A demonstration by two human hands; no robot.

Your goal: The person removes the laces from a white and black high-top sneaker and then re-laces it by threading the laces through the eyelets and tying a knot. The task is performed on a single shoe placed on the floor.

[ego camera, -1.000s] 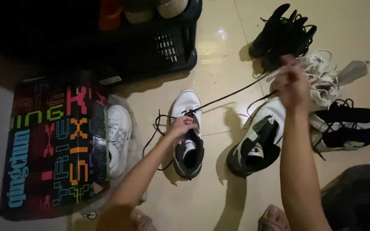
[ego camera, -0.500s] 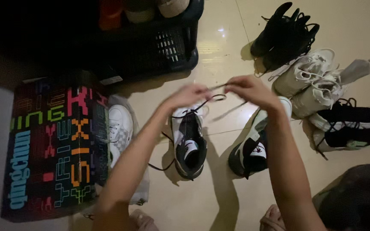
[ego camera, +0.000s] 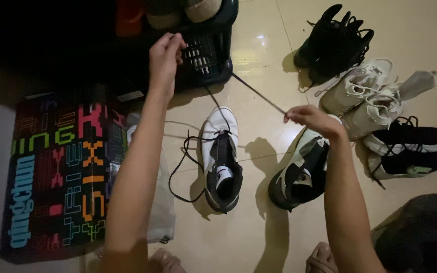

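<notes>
The black lace point(ego camera: 213, 103) runs up from the white-and-black sneaker point(ego camera: 220, 159), mid-floor. Left hand point(ego camera: 164, 53) pinches one end above it; right hand point(ego camera: 313, 119) pinches the other, beside it. Lacing looks barely begun; loose loops remain left of the sneaker.

The floor point(ego camera: 259, 237) is of glossy cream tiles with thin joints, and a small light reflection shows near the top. A dark plastic basket point(ego camera: 206, 60) stands at the top, in deep shadow. A box with colourful letters point(ego camera: 61, 172) lies on the left. Several pairs of shoes point(ego camera: 375, 101) wait on the right.
</notes>
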